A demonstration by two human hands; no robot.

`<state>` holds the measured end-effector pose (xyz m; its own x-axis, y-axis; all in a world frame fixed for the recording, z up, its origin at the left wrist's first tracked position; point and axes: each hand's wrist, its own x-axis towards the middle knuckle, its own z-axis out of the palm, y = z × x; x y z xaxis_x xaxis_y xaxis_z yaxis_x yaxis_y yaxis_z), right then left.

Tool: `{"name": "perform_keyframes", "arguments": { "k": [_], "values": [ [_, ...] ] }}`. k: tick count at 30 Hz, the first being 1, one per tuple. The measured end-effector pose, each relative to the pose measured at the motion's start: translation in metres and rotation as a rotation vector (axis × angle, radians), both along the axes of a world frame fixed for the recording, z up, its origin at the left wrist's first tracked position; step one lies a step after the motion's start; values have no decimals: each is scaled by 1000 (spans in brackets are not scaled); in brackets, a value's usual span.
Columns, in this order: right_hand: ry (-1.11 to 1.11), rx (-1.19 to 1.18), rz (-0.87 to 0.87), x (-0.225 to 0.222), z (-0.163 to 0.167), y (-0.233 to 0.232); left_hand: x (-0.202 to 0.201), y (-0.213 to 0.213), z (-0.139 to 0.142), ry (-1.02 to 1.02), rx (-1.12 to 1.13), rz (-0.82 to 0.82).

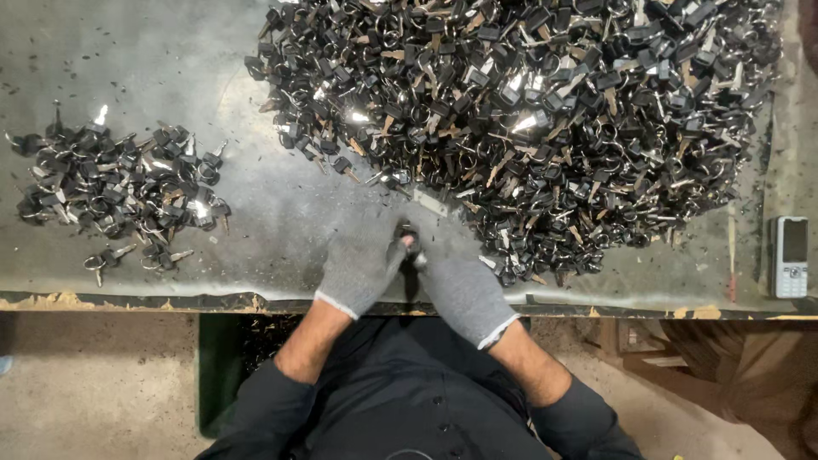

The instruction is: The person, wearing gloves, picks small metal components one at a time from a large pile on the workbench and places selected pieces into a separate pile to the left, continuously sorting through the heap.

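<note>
Black-headed key (pixel 407 232) between both gloved hands (pixel 409 277)

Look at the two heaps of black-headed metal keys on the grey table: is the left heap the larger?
No; the left heap of keys is far smaller than the right heap.

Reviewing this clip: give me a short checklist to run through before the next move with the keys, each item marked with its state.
1. Both gloves on: left hand and right hand wear grey gloves: ok.
2. Black-headed key pinched between both hands: ok.
3. Big pile kept apart from small pile: ok.
4. Grip firmness on the key: cannot tell.
5. Phone lies apart from the keys: ok.
</note>
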<state>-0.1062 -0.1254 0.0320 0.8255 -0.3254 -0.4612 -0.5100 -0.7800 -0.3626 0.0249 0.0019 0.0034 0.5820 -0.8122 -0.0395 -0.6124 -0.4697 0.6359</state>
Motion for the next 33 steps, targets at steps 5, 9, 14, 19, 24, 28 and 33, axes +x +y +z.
{"name": "perform_keyframes", "arguments": {
  "k": [5, 9, 14, 19, 24, 28, 33],
  "values": [
    [-13, -75, 219, -1, -8, 6, 12, -23, -4, 11, -81, -32],
    [-408, -178, 238, -6, -9, -2, 18, -15, 5, 127, -126, -64],
    [-340, -204, 282, -3, -6, -2, 20, -17, 15, 17, 223, -5],
    [185, -117, 100, 9, -2, -14, 2, -28, 10, -379, 1, -177],
    [-109, -120, 112, -3, -4, -25, -1, -18, -3, 119, -13, 76],
    [-127, 5, 8, 6, -16, -27, 3, -17, -10, 82, -75, 52],
    [-156, 30, 112, 14, -21, -33, -2, -15, -15, 16, -194, 73]
  ]
}}
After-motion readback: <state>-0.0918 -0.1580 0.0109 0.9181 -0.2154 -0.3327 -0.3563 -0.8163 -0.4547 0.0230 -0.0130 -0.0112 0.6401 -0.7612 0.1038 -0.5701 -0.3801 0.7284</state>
